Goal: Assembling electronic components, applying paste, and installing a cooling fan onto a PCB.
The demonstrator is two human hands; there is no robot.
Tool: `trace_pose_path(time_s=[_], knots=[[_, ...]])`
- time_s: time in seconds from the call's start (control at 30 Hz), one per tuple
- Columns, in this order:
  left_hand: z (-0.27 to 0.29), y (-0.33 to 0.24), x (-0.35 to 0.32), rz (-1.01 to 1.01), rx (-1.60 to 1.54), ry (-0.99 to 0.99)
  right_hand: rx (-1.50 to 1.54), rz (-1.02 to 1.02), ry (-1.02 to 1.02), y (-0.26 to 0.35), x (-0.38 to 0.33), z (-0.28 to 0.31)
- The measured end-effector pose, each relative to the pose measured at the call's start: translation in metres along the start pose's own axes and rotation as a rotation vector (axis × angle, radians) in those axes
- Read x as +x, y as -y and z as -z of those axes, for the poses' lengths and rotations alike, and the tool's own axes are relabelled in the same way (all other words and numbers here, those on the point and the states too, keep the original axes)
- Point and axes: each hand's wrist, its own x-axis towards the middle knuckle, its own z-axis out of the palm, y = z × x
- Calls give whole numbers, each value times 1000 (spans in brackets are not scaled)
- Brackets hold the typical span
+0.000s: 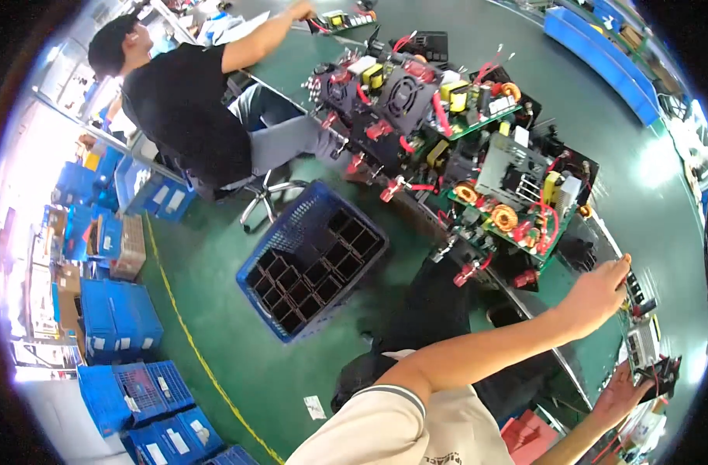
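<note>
At the right edge of the bench, a circuit board unit (643, 341) with a silver finned block and a black end panel (661, 380) is in front of me. My right hand (623, 394) grips its near end, palm turned up by the black panel. My left hand (599, 297) is at the far end of the unit, fingers closed in a pinch; whatever is between them is too small to make out. Left of my left hand stand piled power-supply boards (516, 205) with copper coils, yellow transformers, red wires and black fan housings (406, 94).
A blue basket (253, 277) of black parts stands on the green floor. A co-worker in black (183, 108) sits at the far left, one arm over the bench. Blue crates (121, 318) line the left side. A long blue bin (602, 66) lies at the far right.
</note>
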Motion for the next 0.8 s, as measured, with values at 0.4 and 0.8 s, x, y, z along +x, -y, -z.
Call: trace_pose_path(time_s=[0.4, 0.8], knots=[[292, -60, 106, 9, 845, 176, -93, 247, -319, -59, -42, 46], [254, -101, 50, -139, 378, 563, 8, 158, -764, -99, -30, 4]])
